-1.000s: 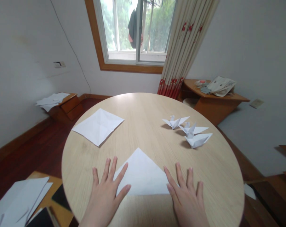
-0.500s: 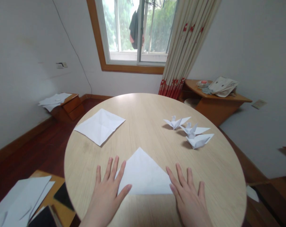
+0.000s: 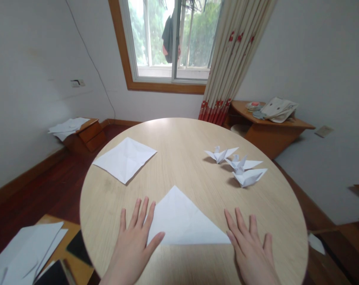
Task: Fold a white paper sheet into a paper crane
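A white sheet folded into a triangle (image 3: 182,221) lies on the round wooden table (image 3: 182,158), its long edge toward me. My left hand (image 3: 135,241) rests flat with fingers spread on the triangle's left corner. Flat and spread too, my right hand (image 3: 252,247) lies at the triangle's right corner, fingertips touching its edge. Farther left lies a creased, unfolded white square of paper (image 3: 124,158). Three folded paper cranes (image 3: 237,166) stand in a cluster at the right.
Loose white sheets and a dark phone (image 3: 75,247) lie on a low wooden surface at the lower left. A small cabinet with papers (image 3: 75,132) stands by the left wall. A wooden corner desk (image 3: 271,122) with cloth stands behind the table, beside a curtain (image 3: 229,59).
My right hand has slid to the right along the triangle's lower edge, uncovering its right corner. The left hand stays in place.
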`<state>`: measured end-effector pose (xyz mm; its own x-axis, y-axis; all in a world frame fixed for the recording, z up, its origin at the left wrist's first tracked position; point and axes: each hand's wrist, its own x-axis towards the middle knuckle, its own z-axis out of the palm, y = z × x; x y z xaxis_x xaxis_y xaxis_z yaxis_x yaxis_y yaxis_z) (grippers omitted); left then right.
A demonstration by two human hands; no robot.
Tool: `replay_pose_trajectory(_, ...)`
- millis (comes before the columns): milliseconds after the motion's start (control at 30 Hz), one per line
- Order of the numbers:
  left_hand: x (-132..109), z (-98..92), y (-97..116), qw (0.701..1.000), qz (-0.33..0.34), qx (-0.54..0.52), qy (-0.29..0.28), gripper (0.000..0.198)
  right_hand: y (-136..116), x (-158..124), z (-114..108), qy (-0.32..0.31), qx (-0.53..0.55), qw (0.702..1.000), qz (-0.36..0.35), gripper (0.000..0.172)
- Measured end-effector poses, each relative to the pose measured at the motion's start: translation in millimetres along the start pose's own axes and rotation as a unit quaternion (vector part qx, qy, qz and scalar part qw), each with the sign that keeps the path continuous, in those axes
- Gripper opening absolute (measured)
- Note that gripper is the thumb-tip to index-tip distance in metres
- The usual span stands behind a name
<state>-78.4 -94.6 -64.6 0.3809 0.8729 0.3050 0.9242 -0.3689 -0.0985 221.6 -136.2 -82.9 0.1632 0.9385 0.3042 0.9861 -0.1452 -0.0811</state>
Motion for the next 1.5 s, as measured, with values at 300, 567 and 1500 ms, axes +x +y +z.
replay_pose_trajectory(300, -1, 6.0, -1, 0.999, 0.003, -0.013, 0.029, 0.063, -3, -2, -2, -0.013, 0.111, 0.993, -0.039, 0.051)
replay_pose_trajectory(567, 1, 3.4, -1, 0.998, -0.017, -0.066, 0.016, 0.061, -24, 5, -11, -0.039, 0.195, 0.971, -0.131, 0.047)
replay_pose_trajectory(1500, 5, -14.2, 11, 0.972, -0.006, -0.202, 0.122, 0.043, -44, 1, 1, -0.074, 0.12, 0.973, -0.183, 0.061)
